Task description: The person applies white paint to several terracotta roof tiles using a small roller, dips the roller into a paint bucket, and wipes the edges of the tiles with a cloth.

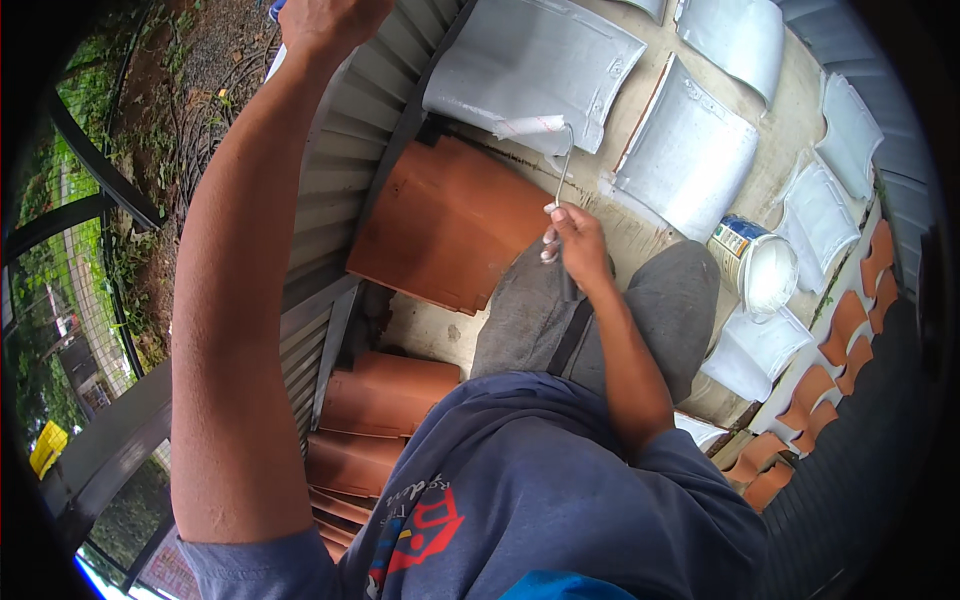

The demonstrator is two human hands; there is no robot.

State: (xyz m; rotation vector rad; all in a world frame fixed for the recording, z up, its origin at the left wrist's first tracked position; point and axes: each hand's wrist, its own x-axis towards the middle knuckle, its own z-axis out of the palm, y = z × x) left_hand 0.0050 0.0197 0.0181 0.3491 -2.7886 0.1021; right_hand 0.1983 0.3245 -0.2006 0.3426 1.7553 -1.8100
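Observation:
My right hand point(578, 245) is closed around the dark handle of a paint roller point(530, 126), in front of my knees. White paint marks its fingertips. The roller's white sleeve is over the near edge of a grey-white painted roof tile point(530, 65); I cannot tell if they touch. Just below lies a bare orange clay tile point(450, 225). My left arm reaches far forward to the top edge, where my left hand point(335, 25) is partly cut off. Its fingers are hidden, with a bit of something blue beside it.
More painted tiles point(685, 145) lie spread across the pale floor. An opened paint bucket point(742, 250) with white inside stands right of my knee. Stacked orange tiles point(385, 395) sit at my left. A corrugated metal wall point(345, 140) runs along the left, and small orange tile pieces point(845, 325) line the right.

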